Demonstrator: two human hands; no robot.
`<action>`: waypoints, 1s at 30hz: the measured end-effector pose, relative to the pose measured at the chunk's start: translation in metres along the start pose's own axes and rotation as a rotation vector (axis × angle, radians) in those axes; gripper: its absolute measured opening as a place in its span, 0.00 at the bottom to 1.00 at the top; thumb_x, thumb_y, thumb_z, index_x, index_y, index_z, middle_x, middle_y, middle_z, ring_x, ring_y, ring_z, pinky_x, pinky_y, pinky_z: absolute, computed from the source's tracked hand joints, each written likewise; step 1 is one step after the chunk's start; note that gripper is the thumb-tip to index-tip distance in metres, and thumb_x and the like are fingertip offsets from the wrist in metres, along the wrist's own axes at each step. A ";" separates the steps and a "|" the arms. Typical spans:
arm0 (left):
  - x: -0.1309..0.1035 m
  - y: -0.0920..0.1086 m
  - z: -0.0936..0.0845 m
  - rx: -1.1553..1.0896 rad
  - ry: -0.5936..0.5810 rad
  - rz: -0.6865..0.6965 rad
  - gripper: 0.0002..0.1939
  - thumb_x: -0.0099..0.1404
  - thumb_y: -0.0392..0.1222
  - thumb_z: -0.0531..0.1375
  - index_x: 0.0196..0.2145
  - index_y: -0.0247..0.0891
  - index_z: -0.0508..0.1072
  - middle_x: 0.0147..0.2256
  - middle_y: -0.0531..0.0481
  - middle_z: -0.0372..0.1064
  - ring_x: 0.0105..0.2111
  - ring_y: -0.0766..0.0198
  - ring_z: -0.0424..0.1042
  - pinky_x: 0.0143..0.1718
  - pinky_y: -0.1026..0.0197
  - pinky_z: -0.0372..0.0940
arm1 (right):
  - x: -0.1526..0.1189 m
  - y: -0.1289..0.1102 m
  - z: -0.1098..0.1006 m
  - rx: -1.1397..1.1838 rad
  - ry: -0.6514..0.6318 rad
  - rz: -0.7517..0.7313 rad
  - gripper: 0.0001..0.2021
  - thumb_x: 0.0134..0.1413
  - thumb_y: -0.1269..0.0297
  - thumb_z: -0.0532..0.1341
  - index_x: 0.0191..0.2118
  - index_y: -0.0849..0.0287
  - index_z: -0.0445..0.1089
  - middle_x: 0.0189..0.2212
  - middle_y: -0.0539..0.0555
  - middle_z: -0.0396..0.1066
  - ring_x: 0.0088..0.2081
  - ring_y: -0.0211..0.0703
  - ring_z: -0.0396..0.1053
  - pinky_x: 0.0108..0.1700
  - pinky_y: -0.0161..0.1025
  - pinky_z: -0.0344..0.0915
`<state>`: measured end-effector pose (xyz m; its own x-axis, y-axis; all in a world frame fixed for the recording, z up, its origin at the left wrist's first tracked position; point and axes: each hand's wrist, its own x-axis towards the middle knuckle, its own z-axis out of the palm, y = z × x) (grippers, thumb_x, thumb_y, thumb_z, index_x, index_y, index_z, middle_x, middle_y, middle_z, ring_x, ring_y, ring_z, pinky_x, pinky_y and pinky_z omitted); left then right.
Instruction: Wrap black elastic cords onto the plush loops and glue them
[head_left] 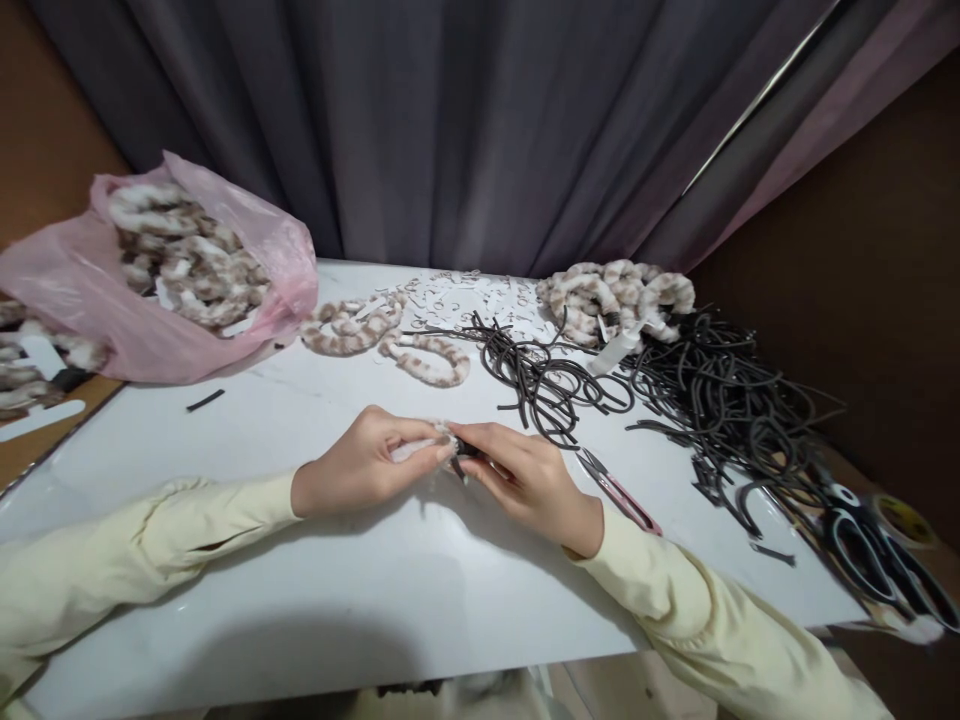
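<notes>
Over the front middle of the white table, my left hand (367,465) and my right hand (532,485) meet fingertip to fingertip. Between the left thumb and fingers is a small piece of white-and-brown fluffy material (442,430), mostly hidden. My right thumb and fingers are closed on a short black end (466,448) right against the fluff; whether the two are joined cannot be made out. Beyond the hands lies a fluffy striped loop (427,360), with more fluffy loops (352,325) beside it. Thread snips (619,490) with a pink handle lie right of my right hand.
A pink plastic bag (292,240) full of fluffy loops stands at left. Black cords (712,390) are heaped at right, near a fluffy pile (622,290) and a small white bottle (615,350). Small white bits (480,300) cover the table's back. Black-handled scissors (862,550) lie at the right edge.
</notes>
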<state>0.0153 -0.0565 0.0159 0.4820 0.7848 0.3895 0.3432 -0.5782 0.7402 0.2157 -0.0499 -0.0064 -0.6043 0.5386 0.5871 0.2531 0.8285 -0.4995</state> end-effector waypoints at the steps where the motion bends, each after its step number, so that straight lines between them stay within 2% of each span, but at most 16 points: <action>1: 0.000 0.001 0.000 -0.014 -0.006 -0.008 0.10 0.62 0.36 0.56 0.26 0.30 0.75 0.21 0.53 0.70 0.18 0.73 0.61 0.19 0.72 0.56 | 0.000 -0.002 0.002 0.013 0.026 0.025 0.16 0.59 0.71 0.55 0.52 0.62 0.63 0.41 0.60 0.71 0.41 0.40 0.70 0.42 0.36 0.69; 5: 0.000 0.002 0.000 -0.016 0.013 0.007 0.10 0.61 0.36 0.57 0.26 0.30 0.75 0.19 0.52 0.69 0.18 0.72 0.62 0.19 0.71 0.56 | 0.001 -0.007 0.002 0.090 0.082 0.062 0.11 0.58 0.71 0.56 0.47 0.60 0.68 0.40 0.59 0.73 0.40 0.40 0.71 0.42 0.36 0.69; 7: 0.000 0.001 -0.001 0.015 0.029 0.034 0.09 0.61 0.36 0.57 0.26 0.30 0.75 0.19 0.52 0.69 0.17 0.73 0.61 0.18 0.72 0.55 | 0.003 -0.008 0.000 0.122 0.072 0.086 0.11 0.58 0.71 0.56 0.45 0.60 0.69 0.42 0.59 0.73 0.41 0.40 0.71 0.44 0.36 0.69; 10: -0.001 -0.004 0.000 0.094 0.063 0.137 0.09 0.61 0.35 0.56 0.27 0.30 0.74 0.19 0.53 0.68 0.15 0.76 0.57 0.16 0.72 0.53 | 0.006 -0.008 -0.003 0.157 0.018 0.115 0.12 0.58 0.71 0.56 0.47 0.61 0.69 0.45 0.59 0.71 0.45 0.41 0.70 0.48 0.37 0.67; 15: -0.004 -0.014 0.003 0.227 0.122 0.312 0.07 0.62 0.34 0.56 0.27 0.32 0.72 0.13 0.59 0.56 0.13 0.76 0.50 0.14 0.71 0.49 | 0.005 -0.006 -0.005 0.138 -0.046 0.112 0.15 0.58 0.71 0.55 0.50 0.64 0.68 0.47 0.60 0.69 0.47 0.41 0.68 0.49 0.36 0.66; 20: -0.006 -0.017 0.005 0.323 0.097 0.444 0.06 0.64 0.32 0.53 0.31 0.33 0.69 0.17 0.56 0.65 0.14 0.74 0.58 0.16 0.70 0.54 | 0.006 -0.009 -0.006 0.081 -0.033 0.159 0.13 0.58 0.69 0.56 0.47 0.61 0.71 0.44 0.58 0.71 0.45 0.41 0.70 0.47 0.36 0.68; 24: -0.005 -0.021 0.001 0.505 0.027 0.598 0.08 0.65 0.32 0.49 0.35 0.32 0.67 0.20 0.52 0.69 0.16 0.70 0.64 0.17 0.67 0.60 | 0.008 -0.008 -0.010 0.156 -0.092 0.210 0.11 0.57 0.69 0.57 0.44 0.60 0.73 0.44 0.57 0.72 0.45 0.42 0.70 0.49 0.38 0.67; 26: -0.005 -0.023 -0.001 0.663 -0.030 0.759 0.09 0.64 0.29 0.48 0.37 0.29 0.67 0.19 0.51 0.68 0.16 0.67 0.65 0.16 0.64 0.60 | 0.009 -0.007 -0.011 0.224 -0.135 0.286 0.11 0.56 0.69 0.59 0.43 0.61 0.73 0.43 0.58 0.72 0.41 0.42 0.73 0.47 0.37 0.69; 28: -0.004 -0.025 -0.002 0.838 -0.077 0.913 0.11 0.62 0.26 0.48 0.39 0.27 0.66 0.18 0.51 0.67 0.15 0.66 0.64 0.13 0.63 0.60 | 0.009 -0.006 -0.012 0.312 -0.172 0.379 0.11 0.54 0.68 0.60 0.43 0.62 0.73 0.41 0.58 0.73 0.32 0.39 0.74 0.40 0.35 0.71; 30: -0.005 -0.026 -0.002 0.966 -0.099 0.997 0.12 0.60 0.26 0.49 0.41 0.26 0.67 0.17 0.50 0.67 0.14 0.66 0.63 0.12 0.63 0.59 | 0.010 -0.005 -0.011 0.414 -0.197 0.467 0.11 0.53 0.66 0.62 0.42 0.62 0.74 0.38 0.57 0.74 0.25 0.37 0.74 0.33 0.34 0.72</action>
<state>0.0022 -0.0448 -0.0038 0.8906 -0.0405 0.4530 0.2199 -0.8336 -0.5068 0.2170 -0.0473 0.0088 -0.6386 0.7566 0.1407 0.2344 0.3654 -0.9008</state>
